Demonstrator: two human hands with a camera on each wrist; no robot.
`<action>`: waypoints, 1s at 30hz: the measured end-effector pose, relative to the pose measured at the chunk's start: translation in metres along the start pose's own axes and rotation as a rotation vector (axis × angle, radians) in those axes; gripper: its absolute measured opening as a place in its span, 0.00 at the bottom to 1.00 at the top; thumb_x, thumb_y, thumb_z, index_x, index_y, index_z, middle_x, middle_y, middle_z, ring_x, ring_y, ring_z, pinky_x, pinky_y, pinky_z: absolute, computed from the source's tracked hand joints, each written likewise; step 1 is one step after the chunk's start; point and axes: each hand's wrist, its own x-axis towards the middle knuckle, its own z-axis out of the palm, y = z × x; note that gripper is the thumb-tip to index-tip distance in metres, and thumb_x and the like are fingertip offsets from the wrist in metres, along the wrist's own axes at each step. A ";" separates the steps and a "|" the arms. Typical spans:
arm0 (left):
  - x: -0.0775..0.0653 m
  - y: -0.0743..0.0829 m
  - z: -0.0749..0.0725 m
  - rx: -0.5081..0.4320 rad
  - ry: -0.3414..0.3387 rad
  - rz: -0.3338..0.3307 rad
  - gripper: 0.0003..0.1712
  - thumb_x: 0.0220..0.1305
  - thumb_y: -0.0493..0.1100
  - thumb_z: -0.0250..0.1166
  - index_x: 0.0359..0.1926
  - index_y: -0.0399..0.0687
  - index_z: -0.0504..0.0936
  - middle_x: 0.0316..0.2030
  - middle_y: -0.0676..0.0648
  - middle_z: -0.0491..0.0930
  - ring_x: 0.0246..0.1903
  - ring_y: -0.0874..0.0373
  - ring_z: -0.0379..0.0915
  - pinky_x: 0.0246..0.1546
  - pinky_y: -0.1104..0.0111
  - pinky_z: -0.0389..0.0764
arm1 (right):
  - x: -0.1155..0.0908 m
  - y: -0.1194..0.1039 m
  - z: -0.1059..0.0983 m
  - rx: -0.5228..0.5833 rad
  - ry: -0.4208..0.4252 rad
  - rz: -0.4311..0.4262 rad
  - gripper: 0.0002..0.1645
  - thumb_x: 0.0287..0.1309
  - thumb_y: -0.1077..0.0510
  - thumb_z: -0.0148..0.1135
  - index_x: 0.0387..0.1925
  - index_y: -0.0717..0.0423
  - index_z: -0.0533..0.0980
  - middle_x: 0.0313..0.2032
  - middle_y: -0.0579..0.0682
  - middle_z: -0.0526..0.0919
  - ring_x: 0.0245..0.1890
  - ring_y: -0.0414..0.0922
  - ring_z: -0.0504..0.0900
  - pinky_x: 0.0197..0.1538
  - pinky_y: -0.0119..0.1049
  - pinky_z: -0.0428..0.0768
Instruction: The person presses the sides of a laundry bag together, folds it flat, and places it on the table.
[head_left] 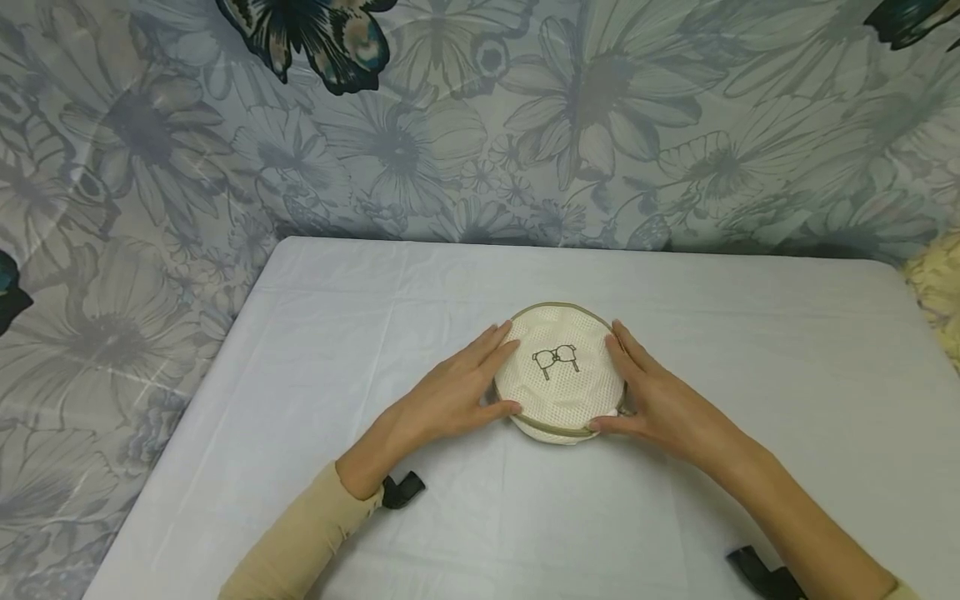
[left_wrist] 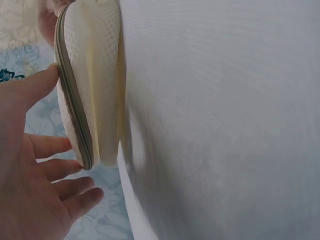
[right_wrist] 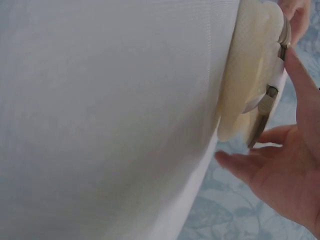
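Note:
A round cream mesh laundry bag [head_left: 561, 383] lies on the white-covered table, a dark line drawing of two rounded cups with straps on its top. My left hand [head_left: 459, 387] rests against its left side, fingers spread and nearly straight, thumb at the near rim. On the opposite side my right hand [head_left: 660, 392] touches the edge the same way. A beige zip [left_wrist: 74, 100] runs round the upper edge in the left wrist view. In the right wrist view the zip's pull [right_wrist: 267, 102] and a white tag [right_wrist: 254, 103] show near the right thumb.
The white tablecloth [head_left: 337, 333] spreads out on all sides of the bag. Behind and to the left hangs grey floral fabric [head_left: 450, 150] with dark butterflies. Pale yellow ruffled material [head_left: 937, 283] sits beyond the table's right edge. Black straps [head_left: 403, 490] are on the wrists.

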 end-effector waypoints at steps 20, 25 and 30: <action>0.015 0.010 0.005 0.081 -0.035 0.083 0.54 0.63 0.67 0.62 0.77 0.40 0.52 0.78 0.38 0.42 0.77 0.44 0.34 0.76 0.59 0.43 | 0.012 -0.008 0.004 -0.168 0.008 -0.145 0.68 0.51 0.31 0.69 0.74 0.70 0.51 0.76 0.65 0.47 0.75 0.63 0.47 0.75 0.55 0.50; 0.019 0.010 0.006 0.105 -0.034 0.115 0.56 0.62 0.67 0.63 0.77 0.38 0.52 0.78 0.37 0.39 0.77 0.44 0.33 0.76 0.61 0.41 | 0.013 -0.010 0.006 -0.172 -0.006 -0.154 0.68 0.53 0.29 0.66 0.75 0.70 0.49 0.76 0.65 0.46 0.76 0.61 0.45 0.75 0.54 0.51; 0.022 0.010 0.007 0.136 -0.032 0.140 0.58 0.59 0.68 0.65 0.77 0.37 0.53 0.77 0.36 0.40 0.77 0.42 0.34 0.75 0.60 0.43 | 0.014 -0.009 0.008 -0.185 -0.028 -0.151 0.68 0.53 0.29 0.66 0.75 0.70 0.49 0.76 0.64 0.45 0.76 0.61 0.44 0.74 0.54 0.52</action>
